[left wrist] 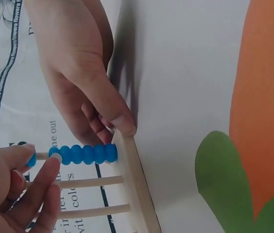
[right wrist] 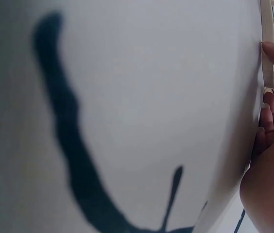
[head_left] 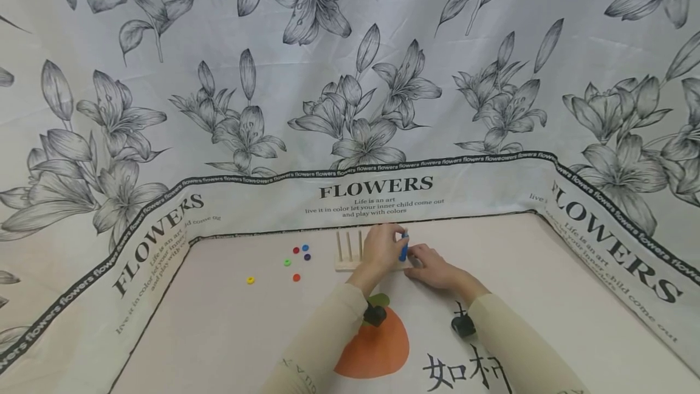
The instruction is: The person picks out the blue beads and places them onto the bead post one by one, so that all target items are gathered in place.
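Note:
A wooden peg rack (head_left: 346, 265) stands on the table, its right-end peg carrying a stack of blue beads (left wrist: 83, 154). My left hand (head_left: 380, 251) reaches over the rack from the front. Its fingertips pinch a single blue bead (left wrist: 31, 159) at the top of that peg, and another fingertip meets the upper end of the stack. Low at the rack's right end, my right hand (head_left: 434, 270) holds the wooden base (left wrist: 136, 179) between thumb and fingers. In the right wrist view the right hand (right wrist: 268, 170) shows only at the edge, against the base.
Left of the rack lie several loose beads, among them a yellow bead (head_left: 250, 280), a green bead (head_left: 287, 262) and an orange bead (head_left: 296, 277). The tablecloth bears an orange fruit print (head_left: 377, 348) and black characters. A flower-printed curtain (head_left: 377, 196) rises behind the table.

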The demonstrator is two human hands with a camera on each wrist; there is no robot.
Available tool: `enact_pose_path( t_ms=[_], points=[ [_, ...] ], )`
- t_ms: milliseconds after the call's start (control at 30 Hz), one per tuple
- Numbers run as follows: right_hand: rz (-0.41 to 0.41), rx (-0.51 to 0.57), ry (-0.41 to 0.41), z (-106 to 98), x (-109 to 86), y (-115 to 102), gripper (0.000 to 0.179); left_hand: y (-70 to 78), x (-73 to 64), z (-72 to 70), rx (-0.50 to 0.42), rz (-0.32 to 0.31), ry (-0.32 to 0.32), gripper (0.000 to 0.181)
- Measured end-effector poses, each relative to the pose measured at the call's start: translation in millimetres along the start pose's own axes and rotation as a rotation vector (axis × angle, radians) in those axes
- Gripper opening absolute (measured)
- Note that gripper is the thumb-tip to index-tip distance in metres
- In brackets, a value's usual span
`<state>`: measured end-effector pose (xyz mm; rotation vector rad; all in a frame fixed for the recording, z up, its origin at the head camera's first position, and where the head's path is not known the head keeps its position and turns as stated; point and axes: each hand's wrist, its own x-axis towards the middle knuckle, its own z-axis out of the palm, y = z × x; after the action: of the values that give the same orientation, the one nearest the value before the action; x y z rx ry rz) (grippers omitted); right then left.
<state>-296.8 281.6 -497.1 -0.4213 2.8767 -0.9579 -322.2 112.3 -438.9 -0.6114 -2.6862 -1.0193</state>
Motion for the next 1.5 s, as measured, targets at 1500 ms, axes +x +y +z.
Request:
enact_pose_path(
  t_ms=[1500],
  points=[
    [0.050,0.009,-0.032,-6,-1.1,-9,0.056,-112.3,-42.3,-125.7,0.036,0.072,0.272,0.027]
  ],
)
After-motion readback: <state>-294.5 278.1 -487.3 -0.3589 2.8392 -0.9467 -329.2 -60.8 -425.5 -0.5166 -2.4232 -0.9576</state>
